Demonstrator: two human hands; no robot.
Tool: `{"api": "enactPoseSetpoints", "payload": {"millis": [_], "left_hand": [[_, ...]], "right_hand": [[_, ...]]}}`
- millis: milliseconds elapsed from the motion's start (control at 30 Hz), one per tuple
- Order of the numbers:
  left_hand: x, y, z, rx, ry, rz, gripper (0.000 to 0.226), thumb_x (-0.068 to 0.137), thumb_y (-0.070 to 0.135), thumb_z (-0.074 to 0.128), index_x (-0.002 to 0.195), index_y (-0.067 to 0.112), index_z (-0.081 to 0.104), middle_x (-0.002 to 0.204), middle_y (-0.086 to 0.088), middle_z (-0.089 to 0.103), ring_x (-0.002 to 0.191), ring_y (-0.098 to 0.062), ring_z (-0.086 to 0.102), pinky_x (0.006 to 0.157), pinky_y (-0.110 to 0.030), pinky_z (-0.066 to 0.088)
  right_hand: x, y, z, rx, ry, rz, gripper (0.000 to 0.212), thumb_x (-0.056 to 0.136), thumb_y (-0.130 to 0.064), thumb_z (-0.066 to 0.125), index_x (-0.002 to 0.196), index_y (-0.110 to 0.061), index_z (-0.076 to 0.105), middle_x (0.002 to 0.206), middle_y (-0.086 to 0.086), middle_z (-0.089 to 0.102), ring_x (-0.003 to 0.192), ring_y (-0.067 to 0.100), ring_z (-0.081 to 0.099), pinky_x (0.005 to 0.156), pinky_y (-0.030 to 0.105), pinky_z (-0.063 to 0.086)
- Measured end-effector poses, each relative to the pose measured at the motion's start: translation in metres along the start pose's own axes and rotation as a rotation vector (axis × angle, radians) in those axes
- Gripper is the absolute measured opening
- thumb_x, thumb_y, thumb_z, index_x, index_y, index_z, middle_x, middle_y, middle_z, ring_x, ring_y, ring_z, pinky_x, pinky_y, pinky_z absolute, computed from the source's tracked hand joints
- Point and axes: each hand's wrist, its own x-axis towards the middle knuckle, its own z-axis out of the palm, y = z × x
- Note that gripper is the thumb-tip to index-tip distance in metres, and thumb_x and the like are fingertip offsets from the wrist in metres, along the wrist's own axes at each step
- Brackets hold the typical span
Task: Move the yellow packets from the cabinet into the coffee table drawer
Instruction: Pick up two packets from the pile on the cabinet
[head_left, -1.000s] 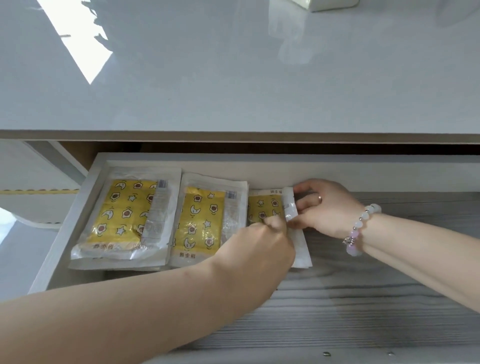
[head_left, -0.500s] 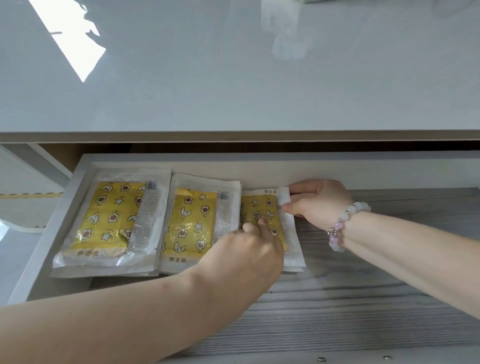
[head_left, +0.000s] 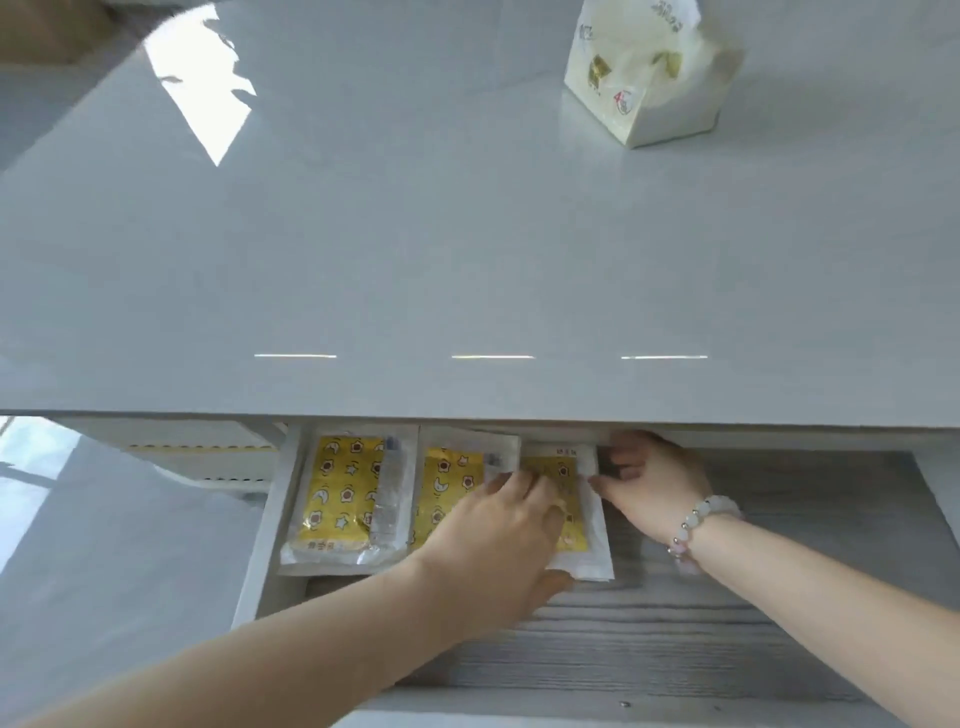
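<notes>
A glossy white table, a sunlit patch and a tissue pack on it, overhangs the open drawer with its grey wood-grain bottom. Three yellow packets lie side by side at the drawer's left end. The left hand rests flat, fingers straight, across the middle and right ones — the right hand, wearing a bead bracelet, touches the right packet's edge; pinching or not, I cannot tell
</notes>
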Motion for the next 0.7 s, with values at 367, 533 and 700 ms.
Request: {"api": "enactPoseSetpoints", "payload": {"millis": [367, 533, 700], "left_hand": [[-0.057, -0.032, -0.221, -0.355, -0.183, -0.323, 0.037, 0.099, 0.039, 0.038, 0.123, 0.014, 0.049, 0.119, -0.002, 0.047, 0.11, -0.021, 0.052, 0.081, -0.029, 0.039], [-0.081, -0.054, -0.386, -0.319, -0.086, -0.436, 0.041, 0.099, 0.042, 0.038, 0.129, 0.016, 0.048, 0.125, 0.0, 0.049, 0.116, -0.019, 0.049, 0.091, -0.028, 0.038], [-0.117, -0.076, -0.544, -0.179, 0.061, -0.554, 0.039, 0.099, 0.042, 0.038, 0.128, 0.021, 0.05, 0.126, -0.002, 0.05, 0.12, -0.022, 0.047, 0.094, -0.032, 0.037]], "right_hand": [[-0.128, -0.142, -0.149, -0.435, -0.488, -0.039, 0.029, 0.093, -0.025, 0.049, 0.119, -0.016, 0.057, 0.109, 0.002, 0.062, 0.081, 0.008, 0.064, 0.064, 0.016, 0.047], [-0.187, -0.254, -0.283, -0.612, -0.235, -0.203, 0.032, 0.094, -0.022, 0.045, 0.124, -0.015, 0.054, 0.125, 0.004, 0.055, 0.106, 0.022, 0.057, 0.087, 0.028, 0.047], [-0.248, -0.372, -0.4, -0.829, 0.114, -0.494, 0.03, 0.092, -0.017, 0.044, 0.119, -0.014, 0.057, 0.124, 0.006, 0.056, 0.115, 0.025, 0.053, 0.093, 0.032, 0.039]]}}
